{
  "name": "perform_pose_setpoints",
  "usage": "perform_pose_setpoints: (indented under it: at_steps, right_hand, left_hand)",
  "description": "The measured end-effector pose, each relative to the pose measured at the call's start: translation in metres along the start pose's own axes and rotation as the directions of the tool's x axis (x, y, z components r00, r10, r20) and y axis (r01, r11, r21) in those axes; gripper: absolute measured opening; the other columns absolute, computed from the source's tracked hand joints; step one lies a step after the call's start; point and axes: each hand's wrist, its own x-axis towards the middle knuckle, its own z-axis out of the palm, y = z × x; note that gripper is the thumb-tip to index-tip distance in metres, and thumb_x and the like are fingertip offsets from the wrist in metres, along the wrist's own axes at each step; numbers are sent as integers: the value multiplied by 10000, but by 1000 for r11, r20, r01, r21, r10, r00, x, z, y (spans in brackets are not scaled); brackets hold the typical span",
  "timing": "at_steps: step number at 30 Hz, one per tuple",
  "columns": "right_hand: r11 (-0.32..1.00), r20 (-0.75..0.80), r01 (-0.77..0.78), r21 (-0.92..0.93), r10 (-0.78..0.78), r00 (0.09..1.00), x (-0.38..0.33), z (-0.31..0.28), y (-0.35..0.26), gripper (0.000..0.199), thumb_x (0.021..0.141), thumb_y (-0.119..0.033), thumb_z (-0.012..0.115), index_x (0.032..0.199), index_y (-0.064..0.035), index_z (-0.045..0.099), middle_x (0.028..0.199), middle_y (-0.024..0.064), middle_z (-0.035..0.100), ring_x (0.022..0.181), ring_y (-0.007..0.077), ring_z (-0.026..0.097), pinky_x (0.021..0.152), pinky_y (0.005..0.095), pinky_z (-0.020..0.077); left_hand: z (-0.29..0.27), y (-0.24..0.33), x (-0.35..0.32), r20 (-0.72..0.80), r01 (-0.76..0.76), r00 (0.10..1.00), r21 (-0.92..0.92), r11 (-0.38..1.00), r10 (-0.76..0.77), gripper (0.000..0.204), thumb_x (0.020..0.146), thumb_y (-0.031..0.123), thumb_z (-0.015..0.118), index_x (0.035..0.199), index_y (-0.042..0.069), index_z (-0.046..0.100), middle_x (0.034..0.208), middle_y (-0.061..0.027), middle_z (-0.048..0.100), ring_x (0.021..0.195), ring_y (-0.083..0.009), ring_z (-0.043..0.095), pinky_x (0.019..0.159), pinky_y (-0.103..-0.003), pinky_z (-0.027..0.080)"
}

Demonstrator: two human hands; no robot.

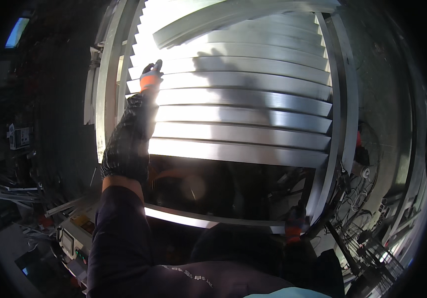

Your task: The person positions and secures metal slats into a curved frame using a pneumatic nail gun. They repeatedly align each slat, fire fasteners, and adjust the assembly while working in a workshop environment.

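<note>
A large metal louvre frame (105, 109) lies before me, with several shiny overlapping slats (243, 116) across it. My left hand (152, 75), in a dark glove with an orange cuff, is over the slats near the left side rail. Its fingers are curled together; glare hides whatever they may hold. Low at the right, my right hand (294, 224), also gloved with an orange cuff, is at the frame's near right corner. Its fingers look closed, but shadow hides what is in them. A loose metal bar (233, 19) rests slantwise across the far slats.
The frame's near rail (183, 216) bounds a dark opening below the last slat. A machine with a small screen (68, 243) stands at the lower left. Tangled cables (356, 191) and a wire rack (372, 256) are at the right. Metal strips (12, 191) lie at the left.
</note>
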Motion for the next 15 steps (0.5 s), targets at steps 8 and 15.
perform_pose_setpoints:
  at_steps: [8,15]
  right_hand:
    - [951,96,-172,-256,202,975,-71,30,0,426,867,-128,616,1273,-20,542,1160,198,635,1077,303,609,899,366,480]
    - [947,92,-102,-304,136,986,-59,34,-16,429,873,-183,616,1259,-3,558,1165,229,627,1083,334,607,884,396,490]
  left_hand:
    - [45,32,131,177,-40,984,365,930,-27,922,807,673,592,1477,113,295,1489,-140,340,1316,-358,379,1024,-465,414]
    - [22,31,121,592,-649,664,759,-41,457,480,854,41,575,1312,169,511,1233,-145,615,1156,-327,575,976,-374,458]
